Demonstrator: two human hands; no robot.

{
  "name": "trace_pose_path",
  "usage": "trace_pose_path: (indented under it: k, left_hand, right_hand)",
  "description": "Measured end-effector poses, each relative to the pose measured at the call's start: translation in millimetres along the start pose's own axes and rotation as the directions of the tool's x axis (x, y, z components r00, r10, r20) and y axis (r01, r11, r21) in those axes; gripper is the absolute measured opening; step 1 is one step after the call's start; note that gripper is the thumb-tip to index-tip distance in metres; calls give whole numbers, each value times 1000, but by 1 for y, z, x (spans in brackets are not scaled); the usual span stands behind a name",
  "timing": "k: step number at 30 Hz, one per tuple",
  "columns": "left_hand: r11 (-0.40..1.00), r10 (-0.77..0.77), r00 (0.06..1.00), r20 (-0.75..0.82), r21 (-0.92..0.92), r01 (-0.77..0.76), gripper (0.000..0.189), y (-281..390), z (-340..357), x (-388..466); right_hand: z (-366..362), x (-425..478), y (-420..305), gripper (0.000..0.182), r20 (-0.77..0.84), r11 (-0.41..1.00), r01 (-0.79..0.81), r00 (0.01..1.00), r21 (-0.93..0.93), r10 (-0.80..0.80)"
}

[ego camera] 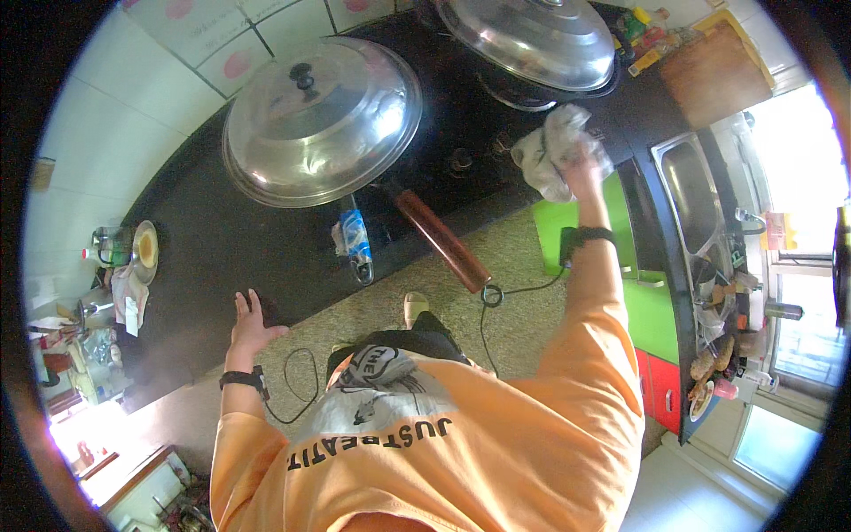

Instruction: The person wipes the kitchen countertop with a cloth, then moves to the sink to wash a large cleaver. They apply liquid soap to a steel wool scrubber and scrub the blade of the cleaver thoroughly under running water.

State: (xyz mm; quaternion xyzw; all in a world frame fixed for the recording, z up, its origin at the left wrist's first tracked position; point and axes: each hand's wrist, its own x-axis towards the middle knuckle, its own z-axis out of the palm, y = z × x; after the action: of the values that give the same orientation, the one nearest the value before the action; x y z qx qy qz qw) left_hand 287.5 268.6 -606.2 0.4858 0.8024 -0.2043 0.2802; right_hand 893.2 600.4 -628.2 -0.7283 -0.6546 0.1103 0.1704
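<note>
My right hand (580, 166) grips a pale crumpled cloth (542, 156), blurred, at the front of the black counter below the far pot. My left hand (250, 326) holds nothing; its fingers are spread at the counter's front edge. Between my hands, a wok with a domed metal lid (326, 126) sits on the dark stove, and its brown handle (444, 241) juts out over the floor. Beside that handle lies a tool with a blue-wrapped handle (357, 236), its far end hidden by the lid. A second lidded pot (532, 43) stands at the back right.
Stove knobs (460, 159) lie near the cloth. A wooden cutting board (718, 73) leans in the right corner, and a metal sink (691, 186) is set into the right counter. At left are a plate (146, 253) and a bottle (110, 245). Cables (312, 372) hang from both wrists.
</note>
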Motion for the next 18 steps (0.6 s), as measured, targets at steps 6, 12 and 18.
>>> trace_pose_path:
  k: [6, 12, 18]
  left_hand:
    - [1000, 9, 1000, -20, -5, -9, 124, -2, 5, -2]
    - [1000, -19, 1000, -24, -21, 18, 125, 6, 2, -6]
    - [1000, 6, 1000, -25, 7, -6, 127, -4, 7, 2]
  right_hand:
    - [38, -61, -78, 52, 63, 946, 55, 997, -319, -37]
    - [62, -136, -115, 39, 191, 907, 383, 917, -178, -350]
    - [111, -136, -196, 40, 163, 836, 538, 820, 106, -548]
